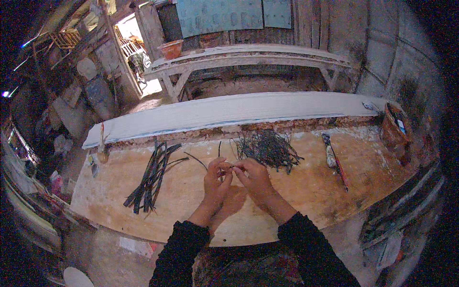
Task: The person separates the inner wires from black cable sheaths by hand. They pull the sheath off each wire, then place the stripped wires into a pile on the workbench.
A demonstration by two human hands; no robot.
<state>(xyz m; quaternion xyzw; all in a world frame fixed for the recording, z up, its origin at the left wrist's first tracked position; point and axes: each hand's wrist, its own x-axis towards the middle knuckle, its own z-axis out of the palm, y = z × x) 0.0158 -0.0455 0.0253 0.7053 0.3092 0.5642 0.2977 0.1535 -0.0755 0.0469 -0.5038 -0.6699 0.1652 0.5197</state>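
Observation:
Both hands meet over the middle of the wooden board, fingertips pinched close together. My left hand [216, 182] is closed on a thin black strip [220, 149], whose end sticks up above the fingers. My right hand [254, 178] pinches at the same spot, apparently on the strip's other part; the fingers hide most of it. A second thin black piece [195, 160] reaches toward my left hand; I cannot tell whether it is held. Left of the hands lies a bundle of flat black strips [152, 177]. Just beyond my right hand is a tangled heap of thin black pieces [270, 149].
The wooden board [306, 203] has a long white-topped ledge [239, 111] behind it. A red-handled tool [340, 168] lies at the right, near a brown container [396, 125]. A small upright tool [102, 143] stands at the left. Farther back, a bench [248, 58] carries an orange pot [171, 49].

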